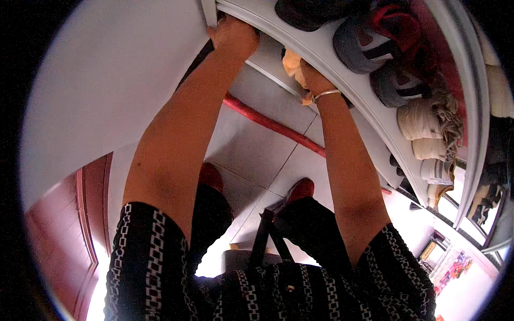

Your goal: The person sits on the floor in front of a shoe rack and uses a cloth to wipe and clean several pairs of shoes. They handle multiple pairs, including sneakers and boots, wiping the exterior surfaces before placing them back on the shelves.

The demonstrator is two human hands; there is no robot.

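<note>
Cloth (293, 63), pale yellow-orange and crumpled, sits bunched just under the white shelf edge (321, 51), and my right hand (313, 77) is up against it. The fingers are tucked behind the cloth, so I can't tell how tight the grip is, only that the hand is on it. There's a thin metal bangle (326, 94) on that wrist. My left hand (233, 35) is higher up and well apart from the right, curled over the shelf edge near its corner, so it's clamped on the shelf itself.

Above that edge the shelf is packed: grey caps (369, 48) with a red one behind, then a row of folded cream knit things (420, 120) trailing off to the right. More folded stuff sits further right, too small to make out. Down below I see grey floor tiles (257, 144), a red pole (273, 124) lying across them, and red shoes (300, 188).
</note>
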